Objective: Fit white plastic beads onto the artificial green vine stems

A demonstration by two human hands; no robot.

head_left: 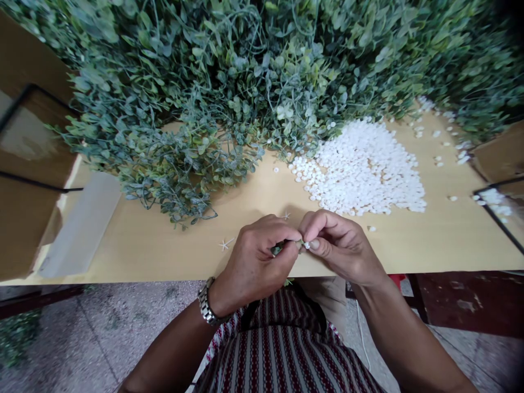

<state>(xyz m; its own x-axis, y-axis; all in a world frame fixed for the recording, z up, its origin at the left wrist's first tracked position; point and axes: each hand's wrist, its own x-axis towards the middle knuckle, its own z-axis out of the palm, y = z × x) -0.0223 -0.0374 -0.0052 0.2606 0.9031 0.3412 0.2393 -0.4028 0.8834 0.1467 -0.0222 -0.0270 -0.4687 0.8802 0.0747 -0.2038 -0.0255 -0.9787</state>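
Observation:
My left hand (262, 256) is closed around a green artificial leaf sprig (277, 250), most of it hidden by the fingers. Its tip comes out between thumb and forefinger. My right hand (341, 245) pinches a small white plastic piece (307, 245) against that tip, so the two hands meet just above the table's front edge. A white star-shaped plastic piece (224, 245) lies to the left of my left hand, and a second white star-shaped piece (286, 215) lies just beyond the fingertips.
A heap of small white pieces (364, 169) spreads over the table (164, 256) at right, with strays around it. Artificial greenery (245, 71) is piled across the back. A cardboard box (33, 164) stands at left beside a translucent strip (82, 229); more cardboard (501, 155) is at right.

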